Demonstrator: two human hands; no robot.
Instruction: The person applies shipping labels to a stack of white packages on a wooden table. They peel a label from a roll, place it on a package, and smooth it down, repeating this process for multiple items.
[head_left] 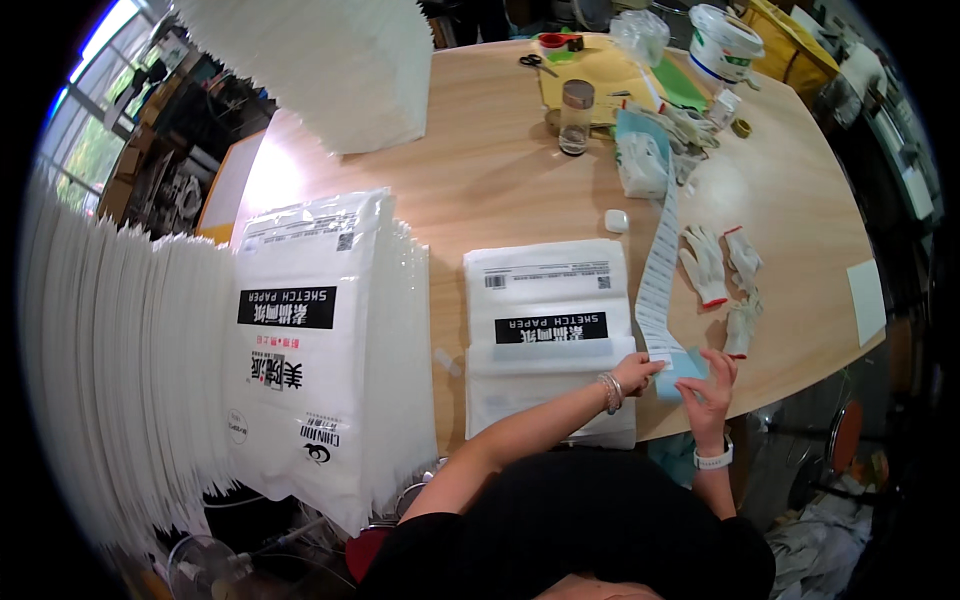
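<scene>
Fingers: the label strip (657, 270) is pinched by those of the left hand (632, 374); those of the right hand (712, 395) are curved and parted beside its blue backing (679, 380), and whether anything is gripped there cannot be told.
Room: a bright window (95, 155) is seen at far left, and a round stool (846, 436) at right.
Desk: its pale wood-grain top (510, 190) is bordered at left by high piles of white packages (310, 365); a white bucket (722, 48) is set near the far edge.
Packet pile: flat white packets (550, 350) with black panels are laid left of the strip.
Strip: white, long and printed, it is draped toward the near right edge, its lower end bent.
Gloves: white, red-cuffed gloves (706, 268) are scattered to its right.
</scene>
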